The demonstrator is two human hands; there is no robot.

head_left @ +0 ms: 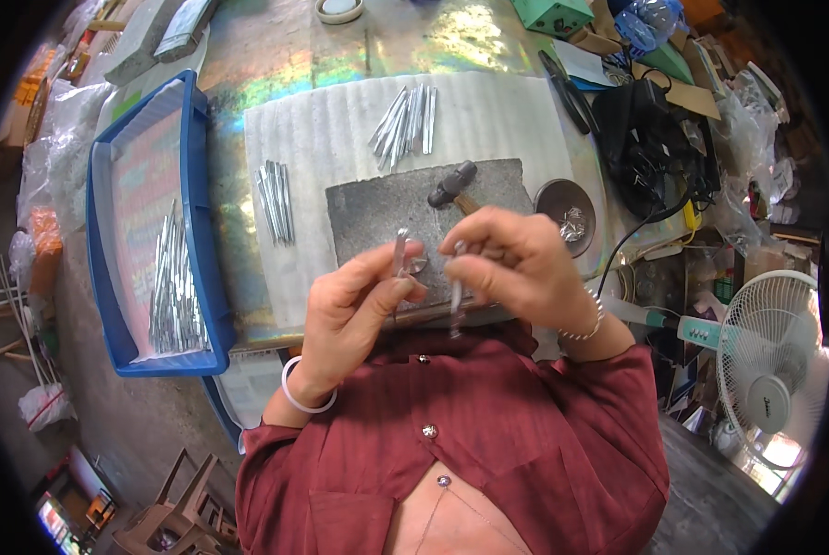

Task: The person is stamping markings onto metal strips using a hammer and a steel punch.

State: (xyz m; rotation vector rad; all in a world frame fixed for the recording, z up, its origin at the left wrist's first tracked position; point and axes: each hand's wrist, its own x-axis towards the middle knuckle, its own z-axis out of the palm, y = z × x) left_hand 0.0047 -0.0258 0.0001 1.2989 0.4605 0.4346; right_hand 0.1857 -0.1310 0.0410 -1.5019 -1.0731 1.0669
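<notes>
Left hand point(351, 301): fingers pinching metal strip point(399, 248). Right hand point(518, 261): pinching blurred piece point(457, 296). Apparently midway, with strips point(399, 129) pending at 12 o'clock.

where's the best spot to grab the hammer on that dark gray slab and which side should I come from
Probably the wooden handle, from the near right side: the hammer lies with its head farther away and its handle slanting back toward the right hand. That hand hides the handle's end and holds a thin metal strip, so it would likely need freeing first.
</notes>
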